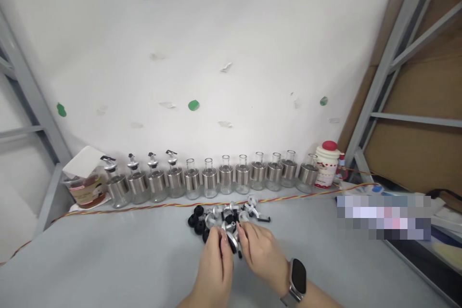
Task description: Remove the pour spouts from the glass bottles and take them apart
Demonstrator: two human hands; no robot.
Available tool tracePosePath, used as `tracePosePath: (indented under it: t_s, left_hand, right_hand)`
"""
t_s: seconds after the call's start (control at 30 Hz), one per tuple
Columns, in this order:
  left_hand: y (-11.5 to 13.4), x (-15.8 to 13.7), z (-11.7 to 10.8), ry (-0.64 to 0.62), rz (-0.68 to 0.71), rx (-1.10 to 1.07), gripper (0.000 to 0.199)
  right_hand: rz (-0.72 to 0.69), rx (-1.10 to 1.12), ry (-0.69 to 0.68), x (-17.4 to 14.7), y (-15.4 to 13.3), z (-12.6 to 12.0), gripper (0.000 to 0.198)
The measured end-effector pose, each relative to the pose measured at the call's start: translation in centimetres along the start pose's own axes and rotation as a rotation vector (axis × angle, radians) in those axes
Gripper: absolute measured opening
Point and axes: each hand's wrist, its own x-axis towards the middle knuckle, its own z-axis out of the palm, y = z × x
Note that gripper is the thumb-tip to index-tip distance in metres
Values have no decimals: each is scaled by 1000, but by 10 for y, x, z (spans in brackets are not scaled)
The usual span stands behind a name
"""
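My left hand (215,260) pinches a silver-and-black bottle pour spout (232,239) between thumb and fingers, low over the table. My right hand (260,249), with a watch on its wrist, closes its fingertips on the other side of the same spout; the exact contact is partly hidden. Just beyond both hands lies a pile of loose pour spouts (213,211), with black stoppers, clear parts and silver tops. Behind the pile stands a row of glass bottles with steel sleeves (226,173). Several at the left carry pour spouts (152,160); those further right have bare necks.
A red-and-yellow twisted cord (155,206) crosses the grey table (119,255) before the bottles. A lidded tub (85,190) stands at the left end, a red-capped cream container (326,166) at the right. Grey shelf posts (393,57) frame both sides; a blurred-out patch covers items at right.
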Motion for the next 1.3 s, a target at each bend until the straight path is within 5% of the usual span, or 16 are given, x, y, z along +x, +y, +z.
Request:
tracePosePath:
  t_s: [0.47, 0.73, 0.97, 1.3]
  left_hand:
    - [-5, 5, -3, 14, -34, 77, 23]
    - [-5, 0, -7, 24, -55, -51, 27]
    - [1, -1, -1, 12, -78, -144, 29]
    - [0, 0, 2, 18, -106, -137, 31]
  right_hand:
    - [-19, 36, -13, 0, 1, 7, 40]
    - [220, 310, -133, -4, -8, 0, 22]
    - [79, 142, 24, -9, -1, 9, 29]
    - [50, 60, 58, -1, -3, 6, 38]
